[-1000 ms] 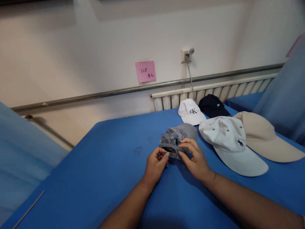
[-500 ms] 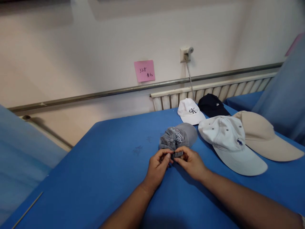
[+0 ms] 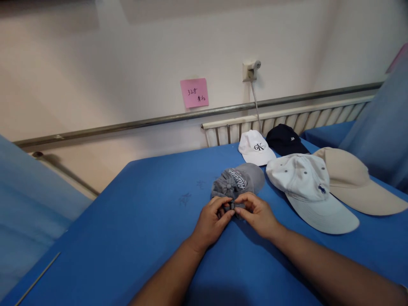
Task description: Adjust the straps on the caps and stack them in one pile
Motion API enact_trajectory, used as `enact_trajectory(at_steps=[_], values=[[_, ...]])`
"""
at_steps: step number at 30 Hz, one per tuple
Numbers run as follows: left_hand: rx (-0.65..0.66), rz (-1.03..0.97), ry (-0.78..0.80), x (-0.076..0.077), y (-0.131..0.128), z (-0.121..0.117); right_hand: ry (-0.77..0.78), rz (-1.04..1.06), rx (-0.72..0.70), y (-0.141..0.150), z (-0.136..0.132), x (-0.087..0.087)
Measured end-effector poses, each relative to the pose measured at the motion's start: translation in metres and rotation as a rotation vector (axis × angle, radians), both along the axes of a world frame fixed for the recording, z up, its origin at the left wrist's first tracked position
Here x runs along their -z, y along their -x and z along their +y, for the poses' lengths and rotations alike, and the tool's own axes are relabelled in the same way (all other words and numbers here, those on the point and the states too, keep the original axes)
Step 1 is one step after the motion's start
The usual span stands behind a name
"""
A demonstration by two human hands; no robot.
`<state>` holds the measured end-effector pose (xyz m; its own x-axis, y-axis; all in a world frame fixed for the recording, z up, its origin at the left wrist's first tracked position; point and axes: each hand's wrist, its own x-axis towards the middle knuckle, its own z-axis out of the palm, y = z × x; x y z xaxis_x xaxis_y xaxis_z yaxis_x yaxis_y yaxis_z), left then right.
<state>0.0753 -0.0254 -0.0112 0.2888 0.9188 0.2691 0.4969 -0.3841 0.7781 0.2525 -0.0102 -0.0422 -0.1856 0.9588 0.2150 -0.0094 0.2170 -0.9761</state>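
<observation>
The left hand (image 3: 211,221) and right hand (image 3: 258,216) pinch the strap (image 3: 232,205) of a gray cap (image 3: 228,182) on a blue surface (image 3: 127,246); behind or right of it lie a white cap (image 3: 253,146), navy cap (image 3: 283,139), pale cap (image 3: 302,178) and beige cap (image 3: 350,174).

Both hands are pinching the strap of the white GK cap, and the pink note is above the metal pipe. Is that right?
Not quite: in the head view, the left hand and right hand are pinching the strap of the gray cap. The white GK cap lies farther back, untouched. The pink note is indeed above the metal pipe.
</observation>
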Motion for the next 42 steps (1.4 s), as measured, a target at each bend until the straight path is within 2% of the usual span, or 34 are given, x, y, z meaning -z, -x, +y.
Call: enact_trajectory(at_steps=[3, 7, 13, 19, 25, 32, 37, 42], values=[[0.007, 0.032, -0.009, -0.001, 0.001, 0.001, 0.123, 0.058, -0.031, 0.001, 0.002, 0.002], [-0.005, 0.062, -0.029, -0.001, 0.0, 0.0, 0.205, 0.101, -0.036, 0.001, 0.006, 0.003], [0.027, 0.061, -0.005, -0.002, -0.002, -0.002, 0.305, 0.192, -0.168, -0.003, 0.012, 0.001], [0.027, 0.031, 0.008, -0.001, -0.003, -0.002, 0.308, 0.191, -0.217, -0.005, 0.01, -0.005], [0.029, 0.028, -0.008, -0.001, -0.005, -0.003, 0.345, 0.216, -0.167, -0.001, 0.008, -0.004], [-0.033, -0.016, 0.065, 0.001, -0.005, -0.003, 0.35, 0.251, -0.17, 0.0, 0.004, -0.008], [-0.025, -0.038, 0.116, 0.002, -0.004, -0.002, 0.351, 0.29, -0.173, -0.002, 0.004, -0.009], [-0.02, -0.062, 0.121, 0.001, -0.005, -0.003, 0.417, 0.28, -0.174, -0.004, 0.004, -0.011]])
